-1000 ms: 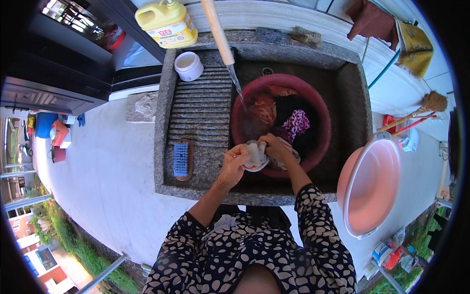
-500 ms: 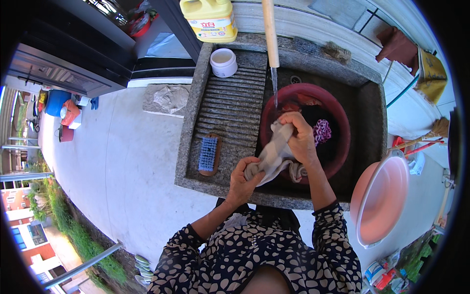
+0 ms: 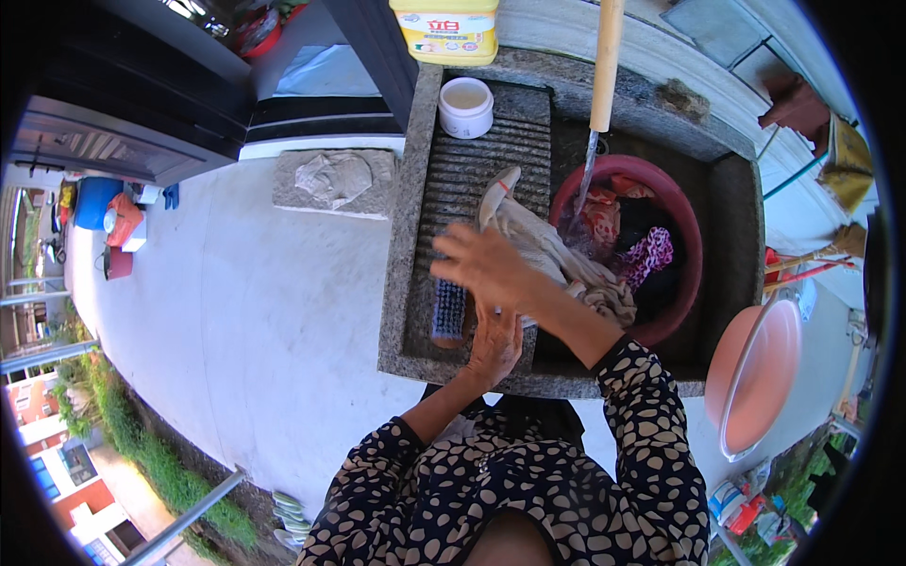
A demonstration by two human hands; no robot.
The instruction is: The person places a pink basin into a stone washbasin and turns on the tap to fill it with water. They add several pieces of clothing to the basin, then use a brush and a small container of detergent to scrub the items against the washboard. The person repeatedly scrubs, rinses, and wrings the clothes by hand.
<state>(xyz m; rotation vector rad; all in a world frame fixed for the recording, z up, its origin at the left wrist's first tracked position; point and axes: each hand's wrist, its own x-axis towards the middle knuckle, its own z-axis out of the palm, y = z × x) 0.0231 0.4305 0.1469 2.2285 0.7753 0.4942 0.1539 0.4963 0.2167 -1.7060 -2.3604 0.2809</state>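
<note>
A wet beige garment (image 3: 543, 241) lies spread over the stone washboard (image 3: 514, 123), its lower part trailing over the rim of the red basin (image 3: 694, 250). My left hand (image 3: 495, 344) is at the garment's near edge on the board, fingers closed on it; their tips are partly hidden under my right hand. My right hand (image 3: 486, 269) hovers above the scrubbing brush (image 3: 448, 316) with its fingers spread, holding nothing. The brush has blue bristles facing up and a wooden back. Water from the tap pipe (image 3: 604, 75) runs into the basin, over red, black and pink patterned clothes (image 3: 646, 255).
A white tub (image 3: 466, 108) stands at the washboard's far end, by a yellow detergent jug (image 3: 444, 33) on the stone rim. Right of the sink, a pink basin (image 3: 760, 377) leans on its side. A stone slab with a grey cloth (image 3: 335, 179) lies on the floor at left.
The garment has gone from between my hands above the basin down onto the washboard. My right hand has let it go and moved left over the brush. The view has shifted.
</note>
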